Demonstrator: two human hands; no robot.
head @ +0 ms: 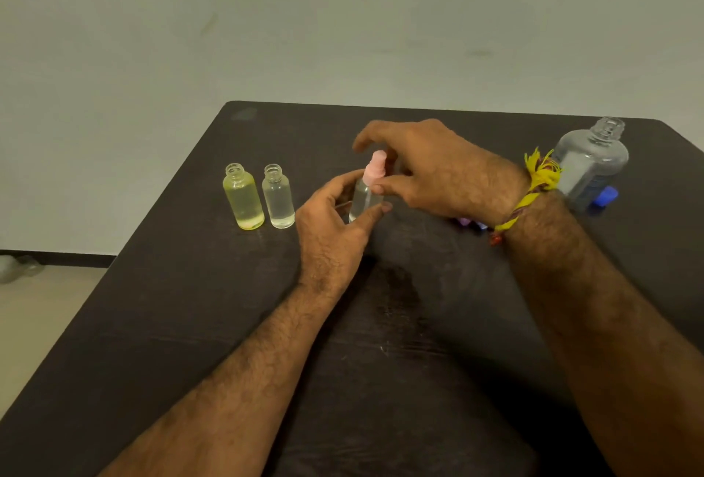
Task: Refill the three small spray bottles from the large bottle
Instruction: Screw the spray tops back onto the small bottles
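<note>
On a dark table [190, 324] by a pale wall [266, 19], left grip [331, 217] holds a bottle [362, 202], right grip [426, 168] its pink sprayer [375, 166].

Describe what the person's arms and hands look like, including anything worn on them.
Both forearms are bare, with no sleeves in view, and both are hairy. The left hand wears nothing: no ring, watch or glove shows. The wrist behind the right hand carries a yellow thread band with frayed tassel ends and some red or maroon strands woven in. No gloves or marks show on either hand.

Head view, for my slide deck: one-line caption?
Both hands fit a pink spray cap onto the third small bottle.
</note>
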